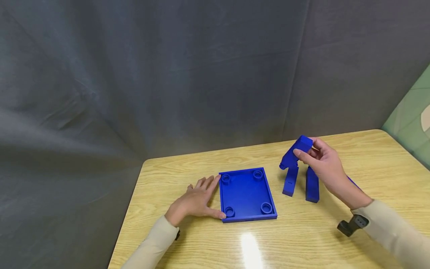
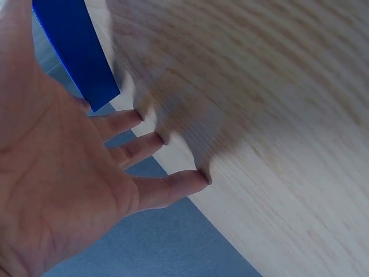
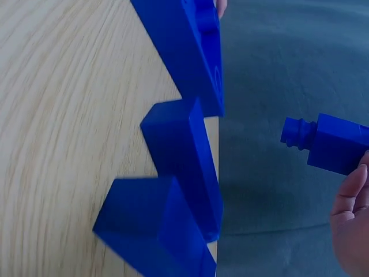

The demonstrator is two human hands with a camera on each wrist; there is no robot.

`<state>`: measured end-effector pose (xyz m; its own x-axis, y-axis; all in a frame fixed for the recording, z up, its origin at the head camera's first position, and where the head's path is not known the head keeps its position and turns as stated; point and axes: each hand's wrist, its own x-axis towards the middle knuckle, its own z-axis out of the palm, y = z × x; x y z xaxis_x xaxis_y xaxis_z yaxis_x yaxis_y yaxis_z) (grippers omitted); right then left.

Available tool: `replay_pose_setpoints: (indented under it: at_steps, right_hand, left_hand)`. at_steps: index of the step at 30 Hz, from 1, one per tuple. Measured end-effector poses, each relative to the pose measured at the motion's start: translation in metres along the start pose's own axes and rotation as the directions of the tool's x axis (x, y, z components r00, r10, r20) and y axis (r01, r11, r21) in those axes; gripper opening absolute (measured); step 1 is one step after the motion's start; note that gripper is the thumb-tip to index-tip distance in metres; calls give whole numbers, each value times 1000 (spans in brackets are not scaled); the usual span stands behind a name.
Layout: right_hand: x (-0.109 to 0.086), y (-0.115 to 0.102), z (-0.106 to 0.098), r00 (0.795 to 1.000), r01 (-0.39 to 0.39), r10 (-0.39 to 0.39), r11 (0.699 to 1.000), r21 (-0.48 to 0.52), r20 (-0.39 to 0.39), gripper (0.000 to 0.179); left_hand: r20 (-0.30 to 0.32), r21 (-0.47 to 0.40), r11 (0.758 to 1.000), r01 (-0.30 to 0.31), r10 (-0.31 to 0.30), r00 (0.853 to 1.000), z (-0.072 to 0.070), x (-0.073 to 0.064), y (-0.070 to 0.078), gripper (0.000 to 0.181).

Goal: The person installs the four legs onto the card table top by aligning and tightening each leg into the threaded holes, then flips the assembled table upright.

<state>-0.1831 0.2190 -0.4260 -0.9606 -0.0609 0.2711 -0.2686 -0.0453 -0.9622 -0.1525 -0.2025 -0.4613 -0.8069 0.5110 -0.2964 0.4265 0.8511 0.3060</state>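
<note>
A square blue panel [image 1: 245, 194] lies on the table with its raised rim up and a round socket near each corner. My left hand [image 1: 198, 200] rests at its left edge, fingers spread, with the thumb by the near corner. In the left wrist view its fingers [image 2: 170, 187] extend loosely beside the panel's blue side [image 2: 81, 57]. My right hand [image 1: 324, 160] pinches a blue square leg [image 1: 297, 149] above the table, its ribbed round peg [image 3: 298, 134] pointing down and left. Two similar blue legs [image 1: 290, 182] lie below the right hand.
Part of another blue piece [image 1: 354, 183] shows past the right forearm. The wooden table [image 1: 188, 246] ends at a dark grey curtain [image 1: 215, 74] behind and to the left. A green patterned surface [image 1: 410, 112] stands at the far right.
</note>
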Motion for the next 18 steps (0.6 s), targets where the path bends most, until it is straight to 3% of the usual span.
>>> replay_pose_setpoints:
  at_steps: [4,9,13,18]
  right_hand:
    - [3,1,11,1000,-10,10,1000,3,21,20]
    - [4,5,19,998,-35,40,994,-106,46,20]
    - [1,10,26,996,-65,71,993,-96,61,20]
    - [0,14,37,997,-38,45,994,-105,68,22]
  left_hand:
    - [-5,10,1000,3,-3,1000,-1,-1,-1,131]
    - [-15,10,1000,-1,2,1000,-1,0,0,131]
    - [-10,4,1000,-8,8,1000,-1,1,0,131]
    - [-9,12,1000,0,0,1000,-1,-1,0,131]
